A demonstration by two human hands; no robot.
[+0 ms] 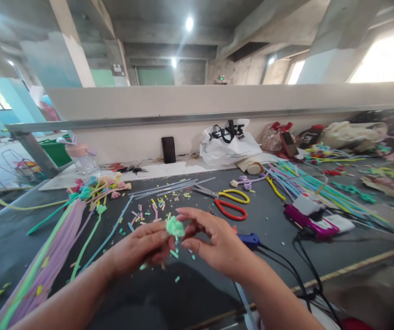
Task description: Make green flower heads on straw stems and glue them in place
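My left hand [150, 240] pinches a small mint-green flower-like piece [175, 227] between thumb and fingers, above the dark table. Close on its right side is my right hand [210, 236], fingers curved and apart; whether a fingertip touches the piece I cannot tell. Scissors [222, 199] with one yellow and one red handle lie open beyond my right hand. Behind my right wrist rests a blue-handled corded tool [249, 239], partly hidden. Short cut bits of coloured stick [155, 211] are scattered past my hands, with several long translucent sticks [169, 187] behind them.
Purple and green stems [57, 243] with flower-like heads lie at left. A pink-lidded cup [80, 158], a phone [168, 150] and a white bag [229, 142] stand along the back. At right are a magenta power strip [310, 222], cables and a bundle of coloured stems [320, 188].
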